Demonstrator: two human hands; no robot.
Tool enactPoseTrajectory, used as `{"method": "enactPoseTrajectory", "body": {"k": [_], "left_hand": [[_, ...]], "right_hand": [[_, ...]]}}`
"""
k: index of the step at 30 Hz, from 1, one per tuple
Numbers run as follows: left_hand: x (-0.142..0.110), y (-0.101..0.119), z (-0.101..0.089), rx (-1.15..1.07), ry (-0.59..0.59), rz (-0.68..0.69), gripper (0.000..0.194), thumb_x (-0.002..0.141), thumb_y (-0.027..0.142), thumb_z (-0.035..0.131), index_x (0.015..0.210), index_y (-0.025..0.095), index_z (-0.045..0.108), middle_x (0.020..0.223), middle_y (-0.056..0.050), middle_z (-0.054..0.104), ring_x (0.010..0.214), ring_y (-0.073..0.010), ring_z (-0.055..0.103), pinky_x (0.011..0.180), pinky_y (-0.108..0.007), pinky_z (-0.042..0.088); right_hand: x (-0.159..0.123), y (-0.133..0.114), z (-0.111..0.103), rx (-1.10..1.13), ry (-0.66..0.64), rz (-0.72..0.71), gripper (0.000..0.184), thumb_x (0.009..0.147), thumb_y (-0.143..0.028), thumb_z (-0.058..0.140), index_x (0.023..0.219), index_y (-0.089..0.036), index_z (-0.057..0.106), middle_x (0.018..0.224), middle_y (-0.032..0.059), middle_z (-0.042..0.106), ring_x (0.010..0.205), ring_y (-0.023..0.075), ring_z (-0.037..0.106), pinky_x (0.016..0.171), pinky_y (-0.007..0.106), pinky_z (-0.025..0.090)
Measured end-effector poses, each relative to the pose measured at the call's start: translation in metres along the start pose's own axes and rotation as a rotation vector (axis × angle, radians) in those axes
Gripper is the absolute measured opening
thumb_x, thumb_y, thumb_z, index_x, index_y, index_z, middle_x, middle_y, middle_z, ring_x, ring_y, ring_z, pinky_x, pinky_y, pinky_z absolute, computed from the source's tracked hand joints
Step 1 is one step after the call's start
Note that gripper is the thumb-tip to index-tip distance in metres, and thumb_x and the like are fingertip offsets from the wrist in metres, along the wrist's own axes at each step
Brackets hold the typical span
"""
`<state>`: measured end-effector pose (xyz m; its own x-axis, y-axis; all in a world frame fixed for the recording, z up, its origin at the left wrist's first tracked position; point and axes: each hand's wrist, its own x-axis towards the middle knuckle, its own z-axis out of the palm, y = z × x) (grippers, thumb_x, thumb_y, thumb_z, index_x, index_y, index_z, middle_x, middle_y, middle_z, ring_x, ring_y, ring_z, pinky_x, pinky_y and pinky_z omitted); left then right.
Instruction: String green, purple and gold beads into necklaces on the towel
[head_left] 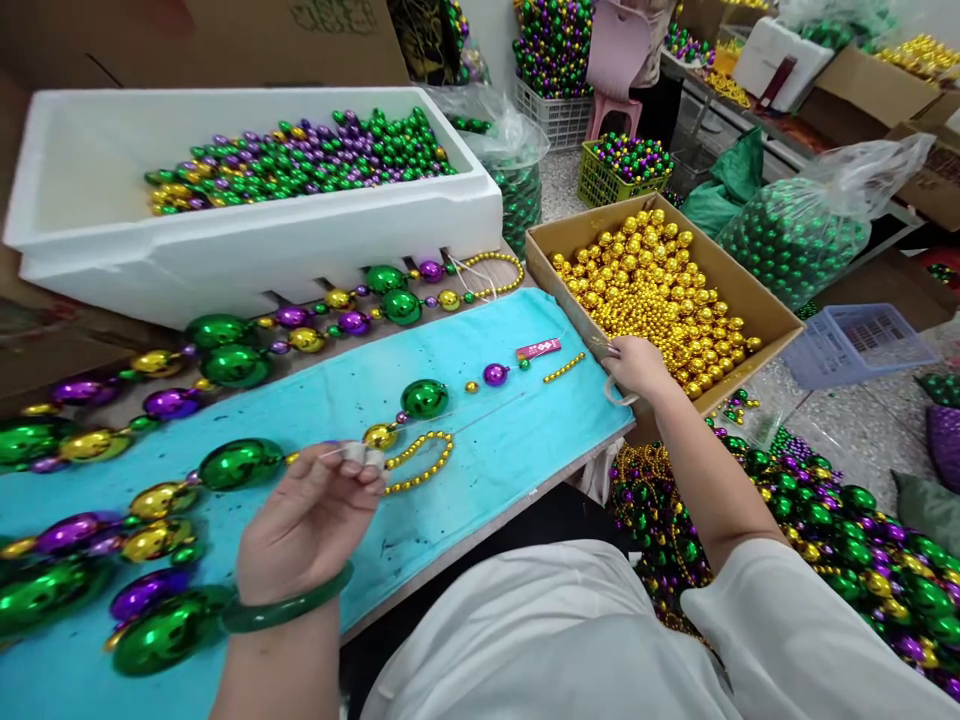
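My left hand [311, 515], wearing a green bangle [289, 603], is closed in a pinch on a fine pale thread. White wraps cover some of its fingertips. Beside it, a bead strand with a green bead [425, 398], a gold bead [380, 436] and a purple bead [496, 374] lies on the blue cloth [480, 480]. A loop of small gold beads [448, 450] touches the fingers. My right hand [637, 365] is closed at the near corner of a cardboard box of gold beads [652, 285]; what it grips is unclear. Below it hangs a white loop [619, 393].
A white foam box [322, 225] of mixed beads stands behind the cloth. Large bead strands [225, 350] cover the left side. A pink packet [538, 349] and short gold strand [564, 368] lie on the cloth. Bead piles [847, 540] and a plastic basket [847, 345] sit to the right.
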<state>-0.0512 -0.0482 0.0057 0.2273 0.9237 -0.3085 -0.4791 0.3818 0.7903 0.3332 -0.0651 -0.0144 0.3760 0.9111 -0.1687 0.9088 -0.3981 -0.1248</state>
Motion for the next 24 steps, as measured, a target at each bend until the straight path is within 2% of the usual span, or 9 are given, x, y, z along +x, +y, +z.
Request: {"method": "enactPoseTrajectory", "body": {"k": [5,8,10,12,14,17,19,22,24], "left_hand": [[0.001,-0.004,0.000,0.046,-0.020,-0.044,0.024,0.053,0.028,0.084,0.068,0.019,0.067,0.061,0.000,0.050,0.062,-0.0105,0.050,0.053,-0.020,0.050],[0.000,-0.002,0.000,0.076,-0.046,-0.020,0.021,0.056,0.029,0.081,0.068,0.018,0.068,0.059,-0.001,0.051,0.062,-0.0119,0.051,0.054,-0.022,0.051],[-0.001,0.001,0.000,0.106,-0.065,-0.003,0.019,0.059,0.028,0.080,0.069,0.018,0.068,0.059,-0.001,0.051,0.063,-0.0128,0.051,0.054,-0.023,0.050],[-0.003,0.004,0.000,0.131,-0.059,0.004,0.018,0.059,0.028,0.079,0.069,0.018,0.068,0.060,-0.001,0.052,0.063,-0.0131,0.051,0.053,-0.023,0.049],[-0.005,0.007,-0.001,0.142,-0.049,0.009,0.019,0.058,0.029,0.079,0.068,0.018,0.067,0.059,-0.001,0.051,0.062,-0.0129,0.050,0.051,-0.023,0.048],[-0.008,0.008,-0.004,0.147,-0.045,0.022,0.018,0.058,0.030,0.079,0.067,0.019,0.067,0.057,-0.001,0.050,0.061,-0.0127,0.050,0.050,-0.023,0.046],[-0.010,0.007,-0.008,0.151,-0.028,0.017,0.014,0.061,0.029,0.077,0.068,0.020,0.068,0.057,-0.001,0.051,0.062,-0.0130,0.050,0.052,-0.023,0.046],[-0.011,0.005,-0.012,0.213,0.013,-0.020,0.011,0.065,0.029,0.075,0.072,0.023,0.069,0.063,-0.001,0.058,0.064,-0.0134,0.053,0.056,-0.025,0.047],[-0.012,0.002,-0.009,0.319,0.012,-0.047,0.013,0.066,0.030,0.075,0.075,0.022,0.070,0.068,-0.001,0.062,0.064,-0.0136,0.055,0.059,-0.026,0.047]], "right_hand": [[-0.004,0.004,0.002,0.042,0.004,-0.003,0.021,0.080,-0.036,0.055,0.084,-0.019,0.068,0.088,0.0078,0.070,0.080,0.0206,0.061,0.059,0.027,0.034],[-0.003,0.006,-0.003,0.093,0.039,0.036,0.028,0.082,-0.042,0.053,0.084,-0.019,0.070,0.085,0.0083,0.070,0.078,0.0217,0.061,0.060,0.027,0.036],[-0.001,0.007,-0.009,0.143,0.133,0.069,0.031,0.085,-0.039,0.048,0.096,-0.021,0.071,0.092,0.0085,0.071,0.083,0.0225,0.062,0.065,0.028,0.039],[0.005,0.008,-0.013,0.174,0.205,0.068,0.037,0.084,-0.028,0.046,0.115,-0.023,0.066,0.105,0.0082,0.070,0.091,0.0227,0.062,0.071,0.029,0.042],[0.014,0.009,-0.016,0.193,0.140,0.029,0.046,0.080,-0.018,0.046,0.123,-0.023,0.063,0.109,0.0078,0.069,0.093,0.0220,0.062,0.074,0.028,0.043],[0.029,0.011,-0.018,0.230,-0.059,-0.004,0.035,0.075,-0.014,0.050,0.101,-0.017,0.072,0.092,0.0073,0.072,0.081,0.0192,0.061,0.069,0.025,0.042],[0.036,0.013,-0.020,0.247,-0.111,0.003,0.024,0.075,-0.016,0.052,0.086,-0.014,0.073,0.080,0.0064,0.070,0.073,0.0166,0.059,0.065,0.024,0.041],[0.041,0.025,-0.028,0.272,-0.090,0.023,0.022,0.079,-0.020,0.051,0.086,-0.012,0.071,0.079,0.0057,0.069,0.070,0.0141,0.058,0.063,0.023,0.041],[0.043,0.041,-0.035,0.307,0.007,0.097,0.023,0.078,-0.019,0.051,0.088,-0.011,0.070,0.079,0.0061,0.068,0.071,0.0142,0.057,0.063,0.024,0.041]]}}
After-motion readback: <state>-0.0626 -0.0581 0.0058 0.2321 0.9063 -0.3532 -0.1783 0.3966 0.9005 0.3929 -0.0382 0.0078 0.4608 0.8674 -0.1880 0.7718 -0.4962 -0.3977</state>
